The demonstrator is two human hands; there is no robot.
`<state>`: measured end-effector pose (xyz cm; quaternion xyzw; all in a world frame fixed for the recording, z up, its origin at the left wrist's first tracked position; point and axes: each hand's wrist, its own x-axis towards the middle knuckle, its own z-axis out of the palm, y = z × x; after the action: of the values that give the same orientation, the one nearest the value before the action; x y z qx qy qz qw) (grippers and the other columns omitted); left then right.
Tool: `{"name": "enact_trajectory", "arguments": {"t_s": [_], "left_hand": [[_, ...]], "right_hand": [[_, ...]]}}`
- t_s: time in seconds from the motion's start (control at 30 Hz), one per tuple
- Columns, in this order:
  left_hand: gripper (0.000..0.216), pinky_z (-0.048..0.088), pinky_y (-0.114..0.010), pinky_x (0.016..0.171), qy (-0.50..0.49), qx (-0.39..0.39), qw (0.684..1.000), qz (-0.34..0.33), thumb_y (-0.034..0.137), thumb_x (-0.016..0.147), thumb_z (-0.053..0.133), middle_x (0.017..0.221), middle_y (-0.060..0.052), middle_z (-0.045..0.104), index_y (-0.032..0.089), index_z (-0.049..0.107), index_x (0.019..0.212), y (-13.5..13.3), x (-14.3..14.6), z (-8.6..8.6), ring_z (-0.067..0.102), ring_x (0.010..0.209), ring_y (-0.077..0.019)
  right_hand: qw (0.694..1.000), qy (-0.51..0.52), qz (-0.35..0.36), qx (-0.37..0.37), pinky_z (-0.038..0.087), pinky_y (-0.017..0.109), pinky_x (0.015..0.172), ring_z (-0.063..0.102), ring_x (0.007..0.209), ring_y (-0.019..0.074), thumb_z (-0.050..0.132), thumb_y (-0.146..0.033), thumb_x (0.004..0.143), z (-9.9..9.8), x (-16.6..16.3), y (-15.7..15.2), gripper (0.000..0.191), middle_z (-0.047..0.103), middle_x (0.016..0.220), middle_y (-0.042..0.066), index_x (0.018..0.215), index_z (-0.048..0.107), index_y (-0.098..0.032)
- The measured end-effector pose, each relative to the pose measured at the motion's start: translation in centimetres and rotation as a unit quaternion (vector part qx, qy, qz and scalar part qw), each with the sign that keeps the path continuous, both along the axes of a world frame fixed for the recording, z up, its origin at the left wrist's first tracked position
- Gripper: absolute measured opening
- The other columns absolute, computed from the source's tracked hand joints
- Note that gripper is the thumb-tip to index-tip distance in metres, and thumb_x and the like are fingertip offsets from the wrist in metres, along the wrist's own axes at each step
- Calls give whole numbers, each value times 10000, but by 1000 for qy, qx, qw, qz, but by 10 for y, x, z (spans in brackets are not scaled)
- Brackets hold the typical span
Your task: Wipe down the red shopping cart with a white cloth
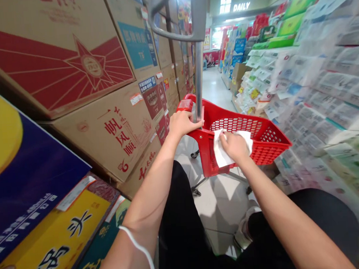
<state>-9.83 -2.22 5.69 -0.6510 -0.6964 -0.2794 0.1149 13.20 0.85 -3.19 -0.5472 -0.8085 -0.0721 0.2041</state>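
A red plastic shopping basket on a wheeled frame stands in the aisle in front of me. My left hand is closed around its near rim, beside the grey metal handle pole. My right hand presses a white cloth against the basket's near edge, fingers curled over it. My legs in black trousers are below.
Stacked cardboard boxes wall the left side, with blue and yellow cartons nearest. Shelves of packaged goods line the right. The tiled aisle floor runs ahead toward a "DAILY" sign.
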Motion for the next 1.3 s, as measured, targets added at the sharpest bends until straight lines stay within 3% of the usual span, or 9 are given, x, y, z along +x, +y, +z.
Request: {"name": "enact_trajectory", "arguments": {"t_s": [0.2, 0.37, 0.43, 0.53, 0.73, 0.83, 1.0, 1.2, 1.3], "left_hand": [[453, 386, -320, 640, -11, -1, 1000, -26, 678, 688, 638, 622, -30, 640, 229, 646, 622, 4, -18, 1, 615, 671, -210], [459, 370, -319, 624, -15, 1, 1000, -27, 685, 673, 638, 617, -30, 636, 229, 649, 626, 5, -21, 1, 604, 663, -209], [465, 376, -324, 631, -14, 1, 1000, -22, 692, 675, 635, 623, -34, 638, 229, 657, 636, 5, -19, 1, 608, 669, -216], [479, 390, -331, 649, -10, 4, 1000, -18, 703, 692, 617, 625, -42, 639, 228, 662, 643, 4, -12, 1, 616, 683, -224], [515, 385, -331, 643, -16, 18, 999, -22, 732, 691, 603, 664, -57, 650, 222, 642, 633, 7, 6, -2, 613, 689, -226], [520, 384, -328, 651, -23, 23, 999, -30, 734, 698, 600, 677, -59, 653, 218, 647, 650, 8, 8, -4, 614, 693, -222], [506, 376, -322, 649, -16, 27, 998, -55, 716, 717, 599, 627, -32, 627, 220, 623, 617, 8, -7, -5, 595, 661, -202], [491, 379, -317, 650, -26, 7, 998, -51, 710, 690, 623, 628, -16, 628, 226, 613, 610, 10, -29, -2, 581, 654, -188], [478, 381, -322, 649, -21, 6, 999, -48, 695, 684, 633, 611, -14, 617, 226, 606, 600, 9, -33, -2, 577, 647, -189]], "right_hand": [[994, -61, -90, 12, 391, 338, 720, 662, 808, 281, 247, -465, 1007, -44, 103, 31, 610, 713, 864, 200, 964, 729, -95], [987, -75, -140, -19, 356, 344, 682, 663, 831, 277, 270, -386, 986, -52, 160, 44, 551, 718, 938, 205, 994, 742, -101], [984, -77, -159, -35, 350, 349, 679, 663, 840, 285, 277, -376, 975, -49, 161, 44, 543, 719, 923, 205, 988, 751, -112], [981, -70, -178, -37, 358, 356, 695, 665, 830, 297, 296, -387, 963, -40, 133, 38, 539, 717, 878, 212, 965, 753, -101], [998, -22, -50, 26, 369, 326, 729, 657, 811, 260, 322, -347, 966, -15, 27, 12, 453, 718, 897, 177, 953, 699, -95], [999, 2, -13, 41, 364, 318, 731, 650, 815, 249, 304, -337, 976, -9, 3, 7, 451, 715, 877, 161, 919, 691, -112], [1000, -4, -1, 9, 367, 325, 730, 654, 837, 254, 333, -338, 957, -23, 38, 21, 437, 725, 885, 142, 861, 715, -148], [984, -81, -144, -68, 383, 366, 719, 661, 865, 305, 287, -362, 974, -46, 136, 47, 534, 716, 965, 205, 932, 743, -88], [975, -88, -180, -98, 393, 374, 713, 654, 845, 309, 260, -371, 981, -49, 158, 50, 572, 708, 952, 221, 953, 749, -75]]}}
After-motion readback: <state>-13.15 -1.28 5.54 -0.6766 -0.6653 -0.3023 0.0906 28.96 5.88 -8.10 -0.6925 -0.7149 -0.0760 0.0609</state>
